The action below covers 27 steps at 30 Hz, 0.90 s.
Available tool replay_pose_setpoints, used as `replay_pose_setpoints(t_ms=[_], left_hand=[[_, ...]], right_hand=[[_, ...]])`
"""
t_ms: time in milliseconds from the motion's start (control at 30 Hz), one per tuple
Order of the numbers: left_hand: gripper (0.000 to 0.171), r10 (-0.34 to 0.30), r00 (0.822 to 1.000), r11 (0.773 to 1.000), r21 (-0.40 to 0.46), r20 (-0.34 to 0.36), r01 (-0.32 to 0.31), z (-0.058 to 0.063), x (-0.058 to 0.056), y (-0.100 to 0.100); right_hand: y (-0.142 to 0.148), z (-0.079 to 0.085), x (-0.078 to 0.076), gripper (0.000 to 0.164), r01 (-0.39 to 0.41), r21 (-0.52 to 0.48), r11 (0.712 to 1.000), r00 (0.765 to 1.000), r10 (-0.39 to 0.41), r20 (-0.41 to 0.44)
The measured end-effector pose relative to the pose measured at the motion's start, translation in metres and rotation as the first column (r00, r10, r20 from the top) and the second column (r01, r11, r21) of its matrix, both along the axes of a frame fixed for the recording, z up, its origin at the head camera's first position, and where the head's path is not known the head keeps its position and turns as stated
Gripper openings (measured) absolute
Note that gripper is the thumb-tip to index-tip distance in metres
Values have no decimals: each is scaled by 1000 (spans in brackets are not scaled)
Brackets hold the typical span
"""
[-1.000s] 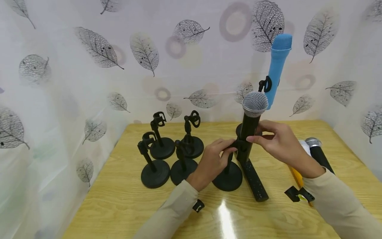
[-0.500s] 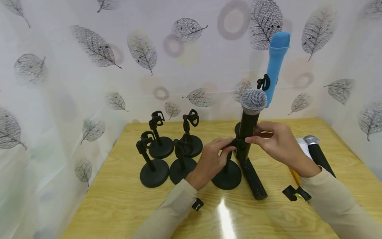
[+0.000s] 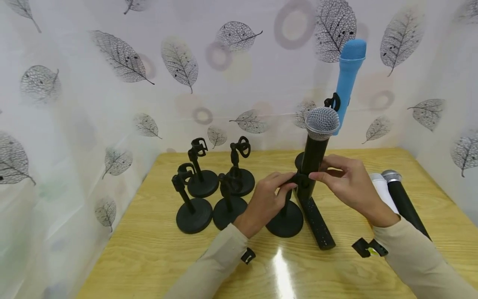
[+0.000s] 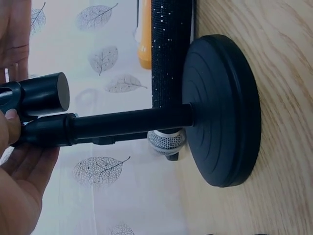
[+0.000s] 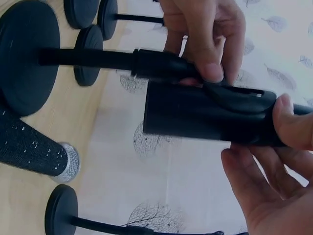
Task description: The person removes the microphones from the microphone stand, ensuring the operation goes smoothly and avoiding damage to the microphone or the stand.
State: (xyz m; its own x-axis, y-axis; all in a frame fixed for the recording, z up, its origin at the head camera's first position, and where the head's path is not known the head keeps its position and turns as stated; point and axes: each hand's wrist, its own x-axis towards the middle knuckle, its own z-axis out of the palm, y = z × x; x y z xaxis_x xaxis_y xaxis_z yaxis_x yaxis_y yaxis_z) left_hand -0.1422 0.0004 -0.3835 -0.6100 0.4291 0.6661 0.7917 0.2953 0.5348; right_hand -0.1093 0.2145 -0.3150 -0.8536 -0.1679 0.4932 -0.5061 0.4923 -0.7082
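Observation:
A black microphone (image 3: 315, 155) with a silver mesh head stands nearly upright, tilted slightly right, in the clip (image 5: 242, 98) of a black desk stand. My right hand (image 3: 347, 182) pinches its body between thumb and fingers. My left hand (image 3: 263, 203) grips the top of that stand just below the clip, and the stand's round base (image 3: 285, 224) rests on the table. In the left wrist view the microphone's flat lower end (image 4: 62, 92) sticks out beside the stand's post (image 4: 132, 125). Right of the base lies a black speckled microphone (image 3: 317, 222).
Several black stands (image 3: 194, 216) with bare clips are grouped at the left. Behind the hands, a blue microphone (image 3: 347, 79) sits in another stand. On the right lie a white microphone (image 3: 383, 191) and a black, silver-headed one (image 3: 407, 205); an orange one (image 4: 145, 39) shows in the left wrist view.
The held microphone has risen slightly in the clip and leans a little farther right, with my right hand still on it. My left hand keeps its place on the stand.

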Motion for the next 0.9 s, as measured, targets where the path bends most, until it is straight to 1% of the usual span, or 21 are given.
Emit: replay_pose_setpoints(t_ms=[133, 267, 533, 767, 900], left_hand=[[31, -5, 1000, 1000, -4, 7, 5, 0, -1, -1], [31, -8, 1000, 1000, -5, 13, 8, 1, 0, -1], [29, 0, 1000, 1000, -19, 9, 0, 2, 0, -2], [31, 0, 1000, 999, -32, 11, 0, 3, 1, -3], [32, -4, 1000, 999, -33, 23, 5, 3, 1, -3]], right_hand=[[-4, 2, 1, 16, 29, 27, 999, 999, -29, -31], [-6, 7, 1, 14, 25, 33, 999, 999, -24, -28], [-5, 15, 2, 17, 32, 46, 998, 999, -30, -35], [-3, 24, 2, 19, 29, 53, 998, 997, -25, -67], [-1, 29, 2, 18, 41, 52, 998, 998, -38, -55]])
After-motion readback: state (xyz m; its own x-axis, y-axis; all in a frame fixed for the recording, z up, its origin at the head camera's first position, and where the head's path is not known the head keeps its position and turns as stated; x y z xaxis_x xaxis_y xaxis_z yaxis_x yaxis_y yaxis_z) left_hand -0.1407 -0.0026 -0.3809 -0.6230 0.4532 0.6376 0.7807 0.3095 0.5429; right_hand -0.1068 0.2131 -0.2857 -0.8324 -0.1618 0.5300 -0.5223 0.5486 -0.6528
